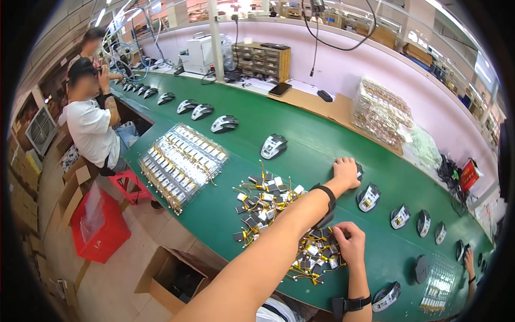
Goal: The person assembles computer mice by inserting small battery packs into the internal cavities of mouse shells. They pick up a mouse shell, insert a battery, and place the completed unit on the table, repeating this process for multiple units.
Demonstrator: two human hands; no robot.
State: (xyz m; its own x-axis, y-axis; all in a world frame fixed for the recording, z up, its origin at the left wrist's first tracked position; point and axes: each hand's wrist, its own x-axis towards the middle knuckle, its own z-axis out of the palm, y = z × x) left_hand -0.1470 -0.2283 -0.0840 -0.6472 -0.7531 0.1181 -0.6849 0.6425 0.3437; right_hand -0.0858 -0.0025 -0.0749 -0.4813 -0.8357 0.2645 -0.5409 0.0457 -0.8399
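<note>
My left hand [346, 173] reaches across the green bench, its fingers closed over a dark computer mouse [360, 172] that is mostly hidden beneath them. Below that forearm spreads a heap of small flat battery packs [263, 199], silver and black, with yellow tape and thin wires. At the heap's right edge, my right hand [351, 242] has its fingers curled inward; whatever they hold, if anything, is hidden. A grey-and-black mouse with its inside showing [369, 197] lies just right of my left hand. Another such mouse [273, 146] stands to the left.
Similar mice line the green bench [300, 180] both ways. A clear tray [208, 181] of battery packs lies left; another tray [437, 287] lies right. A co-worker [91, 121] sits far left, and another person's hand [469, 263] shows at right. Stacked trays [381, 115] stand behind.
</note>
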